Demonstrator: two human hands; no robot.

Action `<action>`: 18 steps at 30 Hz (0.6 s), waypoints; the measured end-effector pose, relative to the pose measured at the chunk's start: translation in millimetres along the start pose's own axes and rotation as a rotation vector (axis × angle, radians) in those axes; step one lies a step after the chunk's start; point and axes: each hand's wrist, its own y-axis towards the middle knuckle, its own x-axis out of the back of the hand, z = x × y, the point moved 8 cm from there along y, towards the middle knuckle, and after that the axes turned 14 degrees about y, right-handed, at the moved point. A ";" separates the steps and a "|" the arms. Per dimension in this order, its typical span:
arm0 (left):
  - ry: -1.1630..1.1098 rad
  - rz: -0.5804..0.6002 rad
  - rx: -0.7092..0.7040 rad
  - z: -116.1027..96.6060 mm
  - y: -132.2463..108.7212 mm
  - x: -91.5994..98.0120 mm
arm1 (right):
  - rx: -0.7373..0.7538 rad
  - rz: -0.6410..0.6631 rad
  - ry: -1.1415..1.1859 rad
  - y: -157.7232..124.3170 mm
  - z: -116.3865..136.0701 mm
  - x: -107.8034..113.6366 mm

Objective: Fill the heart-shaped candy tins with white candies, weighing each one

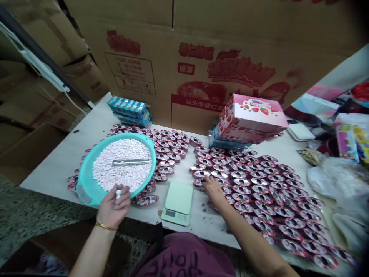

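Note:
My left hand (113, 207) is at the near rim of a teal basin (86, 188) full of small pink and white candies (121, 165). Its fingers are pinched round a few candies. A metal scoop (131, 162) lies on the candies. My right hand (212, 189) rests palm down on the near left edge of a big spread of small red-rimmed oval containers (259, 188), fingers on one of them. Between my hands sits a small pale green kitchen scale (178, 202).
A second patch of oval containers (170, 148) lies behind the basin. Blue boxes (130, 109) and a pink strawberry box (250, 117) stand at the back, in front of large cardboard cartons (201, 57). Plastic bags and clutter (340, 173) fill the right side.

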 end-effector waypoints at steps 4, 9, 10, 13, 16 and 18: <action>0.058 0.092 0.191 50.8 -22.3 8.6 | 0.038 -0.112 0.040 -23.9 40.2 21.5; 0.089 0.088 0.332 95.9 -41.7 30.5 | 0.145 -0.083 0.111 -34.0 111.7 8.2; 0.092 0.091 0.345 100.4 -43.7 30.4 | 0.140 -0.061 0.121 -32.0 121.4 3.6; 0.088 0.087 0.332 101.9 -46.9 23.8 | 0.094 -0.075 0.193 -31.5 142.6 7.2; 0.075 0.105 0.296 95.4 -49.8 17.0 | 0.149 -0.206 0.364 -47.6 164.9 35.6; 0.071 0.132 0.314 96.0 -53.7 17.2 | 0.249 -0.284 0.471 -65.5 177.7 53.5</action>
